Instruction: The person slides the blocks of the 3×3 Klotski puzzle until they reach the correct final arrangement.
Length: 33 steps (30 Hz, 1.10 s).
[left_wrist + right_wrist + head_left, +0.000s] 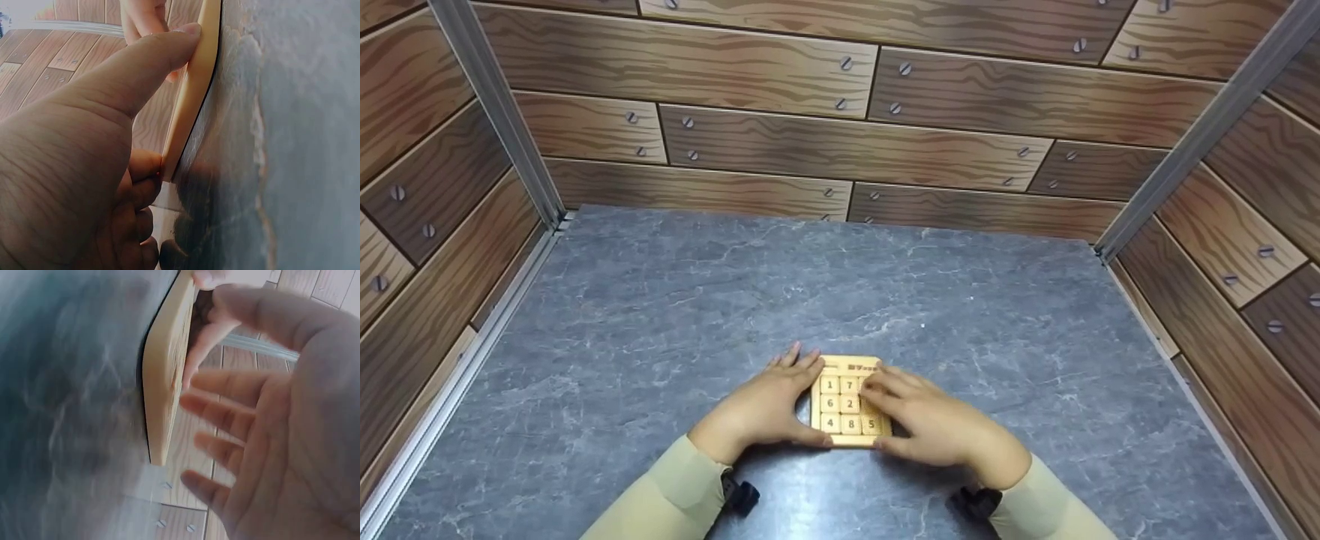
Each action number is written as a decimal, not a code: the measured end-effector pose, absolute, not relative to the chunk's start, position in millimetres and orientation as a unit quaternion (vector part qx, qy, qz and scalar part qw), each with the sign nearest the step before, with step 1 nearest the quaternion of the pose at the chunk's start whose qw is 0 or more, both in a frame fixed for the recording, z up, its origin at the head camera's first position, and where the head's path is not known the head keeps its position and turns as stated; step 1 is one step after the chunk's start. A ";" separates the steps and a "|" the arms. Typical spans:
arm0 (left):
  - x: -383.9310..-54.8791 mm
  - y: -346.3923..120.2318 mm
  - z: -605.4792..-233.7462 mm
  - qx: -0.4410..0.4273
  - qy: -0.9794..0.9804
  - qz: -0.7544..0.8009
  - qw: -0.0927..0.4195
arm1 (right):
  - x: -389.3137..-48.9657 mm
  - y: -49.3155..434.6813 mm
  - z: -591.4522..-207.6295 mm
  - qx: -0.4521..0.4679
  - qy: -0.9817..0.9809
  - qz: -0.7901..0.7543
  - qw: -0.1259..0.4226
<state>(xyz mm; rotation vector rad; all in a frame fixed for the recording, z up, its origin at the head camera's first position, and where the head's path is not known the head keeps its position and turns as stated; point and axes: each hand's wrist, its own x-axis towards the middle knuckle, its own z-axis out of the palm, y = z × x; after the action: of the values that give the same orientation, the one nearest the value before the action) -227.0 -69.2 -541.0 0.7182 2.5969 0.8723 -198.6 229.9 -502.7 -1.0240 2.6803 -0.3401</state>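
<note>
A wooden sliding number puzzle (pixel 851 442) lies flat on the table. Its tiles show 1 and 7 in the top row, 6 and 2 in the middle, 4, 8 and 5 at the bottom; the right hand hides the rest of the right column. My left hand (pixel 757 411) holds the frame's left side, thumb at the lower edge and fingers at the upper left corner. Over the right column reaches my right hand (pixel 945 424), its fingers loosely bent and its thumb by the lower right corner. In the right wrist view those fingers (pixel 216 413) are spread beside the puzzle's face.
The grey marbled tabletop (pixel 780 285) surrounds the puzzle. Wood-patterned panels (pixel 757 135) enclose it at the back and both sides, with metal posts (pixel 495 105) at the corners. Dark wrist cameras (pixel 742 496) sit under both sleeves.
</note>
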 end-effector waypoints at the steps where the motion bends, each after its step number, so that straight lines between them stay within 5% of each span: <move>1: -227.2 -69.1 -540.6 0.250 0.906 0.304 0.156 | -199.8 230.5 -502.7 -0.345 0.924 -0.112 0.119; 18: -227.0 -68.8 -540.4 0.252 0.904 0.309 0.154 | -198.1 225.9 -497.2 -0.352 0.924 -0.112 0.102; 25: -225.9 -71.0 -541.8 0.251 0.907 0.302 0.152 | -201.9 221.4 -506.5 -0.332 0.926 -0.115 0.140; 33: -226.1 -69.7 -541.5 0.252 0.906 0.304 0.151 | -199.9 222.2 -497.4 -0.301 0.945 -0.082 0.098</move>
<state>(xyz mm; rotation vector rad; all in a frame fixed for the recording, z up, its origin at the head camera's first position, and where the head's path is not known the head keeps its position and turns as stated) -226.1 -69.7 -541.5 0.7248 2.6019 0.8723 -199.9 222.2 -497.4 -0.8910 2.7970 -0.2425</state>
